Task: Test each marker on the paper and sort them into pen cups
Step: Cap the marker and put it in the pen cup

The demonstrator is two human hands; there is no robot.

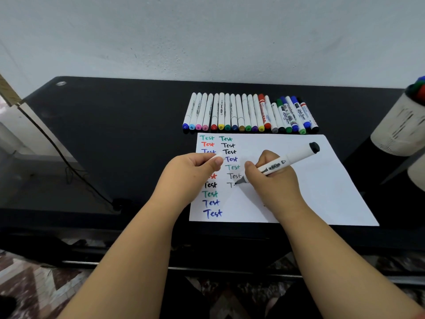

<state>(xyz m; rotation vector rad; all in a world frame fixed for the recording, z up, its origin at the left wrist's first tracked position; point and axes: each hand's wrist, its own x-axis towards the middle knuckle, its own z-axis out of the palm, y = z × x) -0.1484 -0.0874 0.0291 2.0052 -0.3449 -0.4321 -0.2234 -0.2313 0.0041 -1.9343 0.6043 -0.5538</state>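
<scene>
A white sheet of paper (pixel 310 187) lies on the black table, covered with two columns of the word "Test" in several colours. My right hand (pixel 269 180) grips a white marker (pixel 289 158) with a black end cap, its grey tip touching the paper beside a fresh "T". My left hand (pixel 190 171) pinches the marker's white cap (pixel 217 156) above the left column. A row of several capped markers (pixel 248 113) lies side by side just beyond the paper. A white pen cup (pixel 400 127) with a few markers in it stands at the right edge.
The black table (pixel 115 134) runs back to a pale wall. A second white cup (pixel 417 173) shows partly at the far right, below the first. A dark cable (pixel 69 166) hangs off the table's left side. Patterned floor lies below the front edge.
</scene>
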